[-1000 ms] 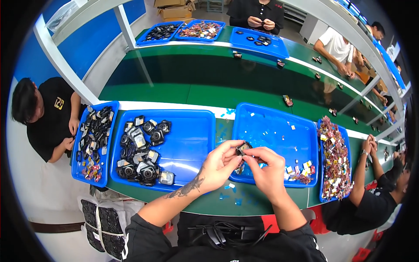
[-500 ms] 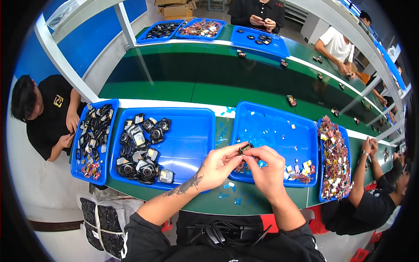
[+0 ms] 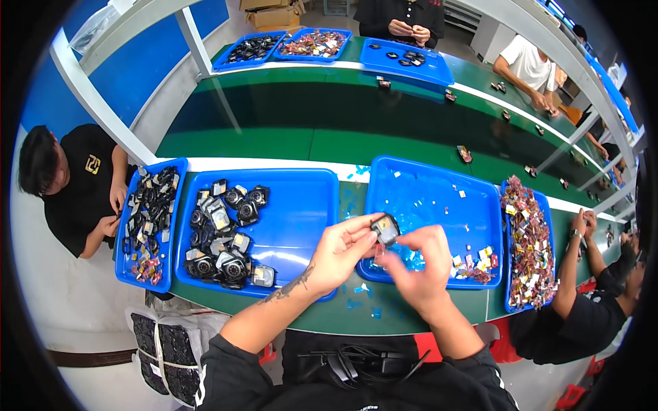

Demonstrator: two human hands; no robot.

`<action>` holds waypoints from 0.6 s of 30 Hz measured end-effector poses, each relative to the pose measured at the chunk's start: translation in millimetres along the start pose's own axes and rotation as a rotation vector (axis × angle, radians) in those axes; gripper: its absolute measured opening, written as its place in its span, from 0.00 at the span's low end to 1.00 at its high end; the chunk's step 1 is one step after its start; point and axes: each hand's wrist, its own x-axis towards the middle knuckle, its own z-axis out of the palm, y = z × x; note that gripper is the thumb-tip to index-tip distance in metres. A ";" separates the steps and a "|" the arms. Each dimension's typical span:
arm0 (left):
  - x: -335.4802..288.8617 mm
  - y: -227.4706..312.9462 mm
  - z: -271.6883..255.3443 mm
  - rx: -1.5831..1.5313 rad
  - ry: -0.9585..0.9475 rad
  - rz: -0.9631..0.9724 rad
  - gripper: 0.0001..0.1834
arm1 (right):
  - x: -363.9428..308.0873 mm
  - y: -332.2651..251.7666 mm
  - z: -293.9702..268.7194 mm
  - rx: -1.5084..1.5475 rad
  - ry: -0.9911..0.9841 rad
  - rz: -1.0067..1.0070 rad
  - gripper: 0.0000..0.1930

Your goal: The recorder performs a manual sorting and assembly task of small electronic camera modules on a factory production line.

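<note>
My left hand is closed on a small watch case, black-rimmed with a greyish face, tilted up above the near-left corner of a blue tray. Beside it, my right hand is partly smeared by motion. Its forefinger reaches close to the case, and whether it grips anything is unclear. Something small and pinkish shows below the case, between the hands. Left of my hands, a second blue tray carries a heap of similar black watch cases.
Blue film scraps and small parts lie in the right tray. A narrow tray of reddish wired parts stands farther right; another with black parts is far left. Beyond runs a green conveyor with scattered pieces. Co-workers sit around, one at left.
The watch case has been turned so its face shows, where before only a thin dark edge was visible between both hands. My right hand has shifted slightly. Pieces on the conveyor have moved right.
</note>
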 end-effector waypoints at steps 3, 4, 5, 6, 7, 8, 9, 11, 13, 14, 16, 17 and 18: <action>-1.7 1.8 -1.7 -0.051 0.051 0.002 0.22 | -1.5 -12.3 -1.8 -0.068 -0.205 -0.140 0.17; -1.5 5.0 0.2 -0.043 0.047 0.008 0.22 | -2.9 -7.8 -0.7 -0.069 -0.202 -0.143 0.17; -1.6 9.1 2.9 -0.035 0.043 0.014 0.22 | -5.5 -1.7 -0.2 -0.055 -0.149 -0.133 0.16; -4.8 15.2 9.1 -0.033 0.064 0.033 0.20 | -6.2 1.8 -0.3 -0.041 -0.096 -0.123 0.14; -6.5 14.4 9.1 -0.035 0.060 0.035 0.20 | -5.0 0.3 -0.3 -0.045 -0.095 -0.125 0.14; -8.6 13.9 8.2 0.249 0.022 0.195 0.19 | -2.8 -2.2 -0.1 0.345 -0.059 0.258 0.10; -10.2 14.0 6.7 0.532 -0.015 0.355 0.18 | -0.7 -3.5 -0.2 0.733 -0.018 0.644 0.07; -15.7 20.2 10.0 0.715 0.000 0.352 0.20 | 1.9 2.6 -8.6 0.836 -0.101 0.749 0.04; -13.6 16.6 8.7 0.830 0.053 0.535 0.18 | 1.8 3.5 -10.5 0.976 -0.161 0.868 0.04; -12.8 14.9 8.0 0.828 0.054 0.536 0.18 | -0.7 3.5 -11.1 0.956 -0.181 0.855 0.04; -11.6 12.2 6.9 0.916 0.074 0.616 0.17 | -0.9 4.1 -14.2 0.928 -0.185 0.817 0.04; -11.7 12.7 7.2 0.916 0.074 0.613 0.17 | -1.2 4.3 -15.2 0.900 -0.187 0.778 0.04; -11.8 13.9 7.8 0.923 0.082 0.606 0.16 | -1.4 4.9 -14.1 0.851 -0.176 0.754 0.03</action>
